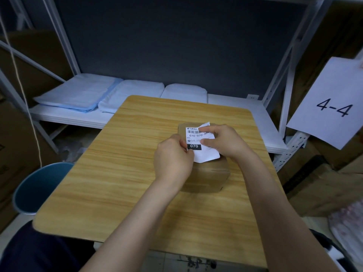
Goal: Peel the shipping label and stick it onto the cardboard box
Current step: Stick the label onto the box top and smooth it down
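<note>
A small brown cardboard box stands on the wooden table, a little right of its middle. Just over the box's top I hold a white shipping label with a barcode, "070-070" and a black "070" block. My left hand pinches the label's lower left edge. My right hand grips its right side, thumb and forefinger on the printed face. Plain white paper sticks out below and above the printed part, likely the backing. How far the two are separated is hidden by my fingers.
A blue bin stands on the floor left of the table. Behind the table a white shelf carries folded pale blue and white cloths. A paper sign marked "4-4" hangs at the right, with cardboard boxes beneath.
</note>
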